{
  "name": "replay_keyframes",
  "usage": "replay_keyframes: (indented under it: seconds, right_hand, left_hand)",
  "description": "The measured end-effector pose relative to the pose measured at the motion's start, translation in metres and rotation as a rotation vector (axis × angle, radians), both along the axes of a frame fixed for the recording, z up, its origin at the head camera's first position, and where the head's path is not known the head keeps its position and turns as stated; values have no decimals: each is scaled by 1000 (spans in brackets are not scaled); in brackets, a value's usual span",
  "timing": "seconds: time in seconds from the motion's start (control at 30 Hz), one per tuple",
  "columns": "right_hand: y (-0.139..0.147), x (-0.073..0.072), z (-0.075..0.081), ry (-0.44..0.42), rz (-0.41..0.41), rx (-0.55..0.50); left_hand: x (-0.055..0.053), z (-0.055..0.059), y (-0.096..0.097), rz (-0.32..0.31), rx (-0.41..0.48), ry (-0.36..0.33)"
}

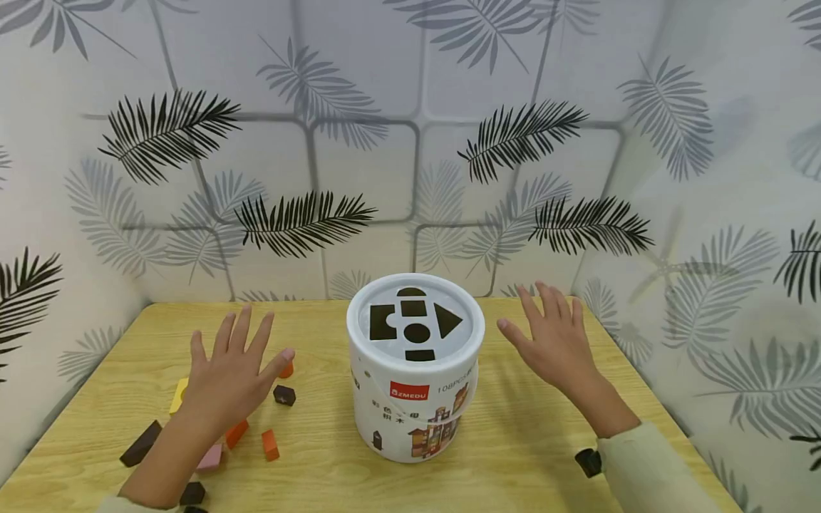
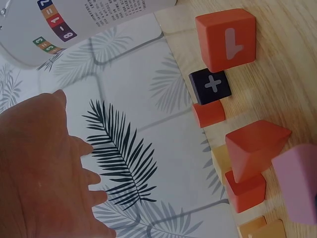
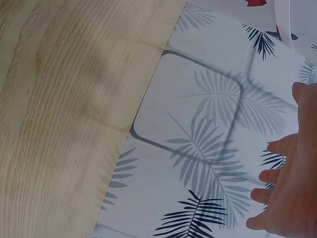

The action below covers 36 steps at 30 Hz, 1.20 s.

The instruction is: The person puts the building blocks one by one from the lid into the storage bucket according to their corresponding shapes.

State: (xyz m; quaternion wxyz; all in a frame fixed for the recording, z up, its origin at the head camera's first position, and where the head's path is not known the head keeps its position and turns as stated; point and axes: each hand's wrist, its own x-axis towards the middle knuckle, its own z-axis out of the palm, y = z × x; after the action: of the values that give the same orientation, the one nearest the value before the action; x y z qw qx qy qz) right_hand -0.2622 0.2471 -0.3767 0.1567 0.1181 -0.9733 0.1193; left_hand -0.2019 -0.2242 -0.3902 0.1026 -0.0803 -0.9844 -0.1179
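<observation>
1. Bucket [image 1: 410, 420] stands upright on the desk [image 1: 308, 477], between the left hand [image 1: 234, 377] and the right hand [image 1: 556, 345]. Its lid [image 1: 415, 320] (the one with shape holes) is on top.
2. Left hand is spread in the air, near some loose blocks [image 1: 270, 445].
3. Right hand is spread too, and looks a bit nearer the bucket.
4. Neither hand holds or touches anything.

an indoor booth — leaf-print walls [image 1: 365, 171], wood-grain table [image 1: 314, 456]

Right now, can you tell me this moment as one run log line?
left hand: spread, empty | right hand: spread, empty | bucket: upright between hands, lid on | blocks: loose on table, left of bucket
</observation>
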Motion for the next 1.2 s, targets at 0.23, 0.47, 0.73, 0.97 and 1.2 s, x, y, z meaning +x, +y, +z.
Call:
replay_keyframes:
  seconds: [0.23,0.47,0.73,0.97,1.2]
  right_hand:
    - [1,2,-1,13,2,8]
    - [-3,7,3,37,47,-101]
    - [-28,25,14,-31,388,-634]
    - [-48,37,12,-34,533,-700]
    - [-54,38,3,-42,549,-712]
  left_hand:
    - [-1,-2,0,-5,-8,-21]
    - [2,-2,-1,-13,5,-18]
    - [10,-9,-5,4,31,21]
    - [18,-19,-10,11,53,66]
    - [23,-26,-11,0,112,92]
